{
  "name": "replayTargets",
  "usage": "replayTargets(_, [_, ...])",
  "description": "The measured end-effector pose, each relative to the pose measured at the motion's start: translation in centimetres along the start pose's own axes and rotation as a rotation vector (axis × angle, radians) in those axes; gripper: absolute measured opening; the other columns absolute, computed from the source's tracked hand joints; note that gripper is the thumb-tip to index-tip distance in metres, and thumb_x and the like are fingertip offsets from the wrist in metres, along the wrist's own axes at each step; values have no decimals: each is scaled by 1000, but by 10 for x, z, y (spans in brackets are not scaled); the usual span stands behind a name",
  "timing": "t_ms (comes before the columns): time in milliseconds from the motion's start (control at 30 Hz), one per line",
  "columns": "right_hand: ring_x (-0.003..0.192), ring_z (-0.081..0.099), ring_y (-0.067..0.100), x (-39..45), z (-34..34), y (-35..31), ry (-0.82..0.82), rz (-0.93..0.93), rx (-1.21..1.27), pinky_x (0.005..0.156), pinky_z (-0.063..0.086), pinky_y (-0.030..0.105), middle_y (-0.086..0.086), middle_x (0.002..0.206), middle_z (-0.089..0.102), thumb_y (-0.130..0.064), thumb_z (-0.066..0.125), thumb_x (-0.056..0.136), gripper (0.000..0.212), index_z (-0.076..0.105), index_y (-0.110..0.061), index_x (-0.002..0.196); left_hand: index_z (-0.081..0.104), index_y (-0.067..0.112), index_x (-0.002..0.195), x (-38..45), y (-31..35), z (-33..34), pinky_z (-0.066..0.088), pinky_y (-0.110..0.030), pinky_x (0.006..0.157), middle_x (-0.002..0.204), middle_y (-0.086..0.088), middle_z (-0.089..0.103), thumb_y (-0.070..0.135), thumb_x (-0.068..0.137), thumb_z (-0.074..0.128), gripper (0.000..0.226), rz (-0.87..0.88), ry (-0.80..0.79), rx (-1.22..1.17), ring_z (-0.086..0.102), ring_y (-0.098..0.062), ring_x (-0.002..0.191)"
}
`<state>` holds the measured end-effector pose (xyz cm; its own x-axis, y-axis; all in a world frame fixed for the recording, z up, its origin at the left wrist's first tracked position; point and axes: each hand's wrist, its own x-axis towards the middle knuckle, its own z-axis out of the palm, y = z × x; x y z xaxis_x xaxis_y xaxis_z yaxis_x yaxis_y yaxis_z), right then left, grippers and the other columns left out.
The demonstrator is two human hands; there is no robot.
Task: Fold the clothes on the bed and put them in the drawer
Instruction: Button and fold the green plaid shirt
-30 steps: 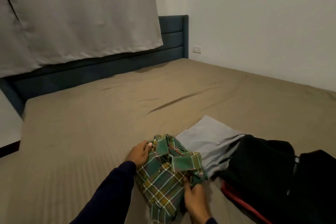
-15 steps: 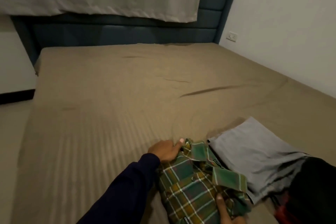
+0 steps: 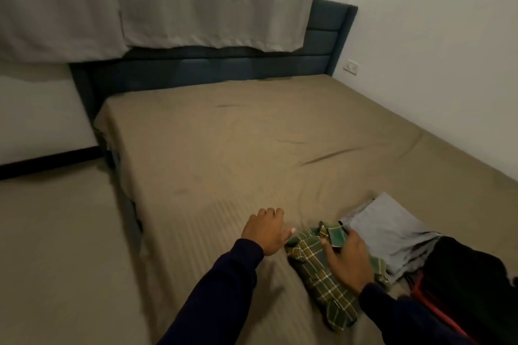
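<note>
A: Clothes are seen in the head view at the near right of the bed (image 3: pixel 224 148) — three pieces can be counted. A green and yellow plaid shirt (image 3: pixel 322 274) of woven check cloth is lain in a long, rumpled bundle on the tan sheet. Just beside it, on the far right, a flat grey garment (image 3: pixel 392 230) is folded into a rough rectangle, and a dark heap with a red edge (image 3: pixel 471 283) is pressed against that one.

B: How are the hands placed?

A: Two hands are shown, both in dark navy sleeves. The right hand (image 3: pixel 349 263) is laid palm down on top of the plaid shirt, fingers spread and fairly straight, the shirt pressed flat rather than gripped. The left hand (image 3: pixel 265 230) is held just left of the shirt, fingers loosely extended over the sheet, nothing held — whether the sheet is touched cannot be told.

B: And the surroundings?

A: A faintly ribbed sheet is stretched over the mattress, with a few creases. A padded blue-grey headboard (image 3: pixel 322 36) is set behind it, partly covered by two pale curtains (image 3: pixel 196 0). One wall socket (image 3: pixel 351 66) is seen on the white wall.
</note>
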<state>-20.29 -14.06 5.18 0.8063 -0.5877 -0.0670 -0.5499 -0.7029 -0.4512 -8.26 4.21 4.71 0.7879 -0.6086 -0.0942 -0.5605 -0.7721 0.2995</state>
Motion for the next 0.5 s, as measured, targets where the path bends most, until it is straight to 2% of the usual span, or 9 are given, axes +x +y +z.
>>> replayTargets(67, [129,48,33,-1,-12,-46,1,-137,-68,108,42,43,18,141,49,-51,59,95,70,40,-4,142,43,12,135,-24,-13,-44,44,-45,95,133,-12,52,56,102,34,56,-29,5,39,50,-31,118])
replayTargets(133, [125,49,33,-3,-18,-81,7,-196,-82,105,42,43,18,138,51,-47,60,95,64,43,-4,139,42,12,136,-43,-22,-74,43,-44,94,134,-11,52,56,102,34,56,-50,19,70,50,-30,118])
replayTargets(300, [124,52,31,-21,-39,-164,42,-389,-192,104,44,45,12,136,53,-53,54,94,58,49,-10,133,42,13,136,-97,-47,-157,43,-43,93,133,-10,53,57,101,34,56,-123,45,169,51,-28,117])
replayTargets(500, [126,50,29,-66,-49,-275,-93,-687,-199,106,41,42,8,140,50,-50,52,96,54,48,-13,135,44,14,133,-172,-96,-231,42,-44,93,133,-10,54,56,100,36,54,-318,53,228,51,-30,118])
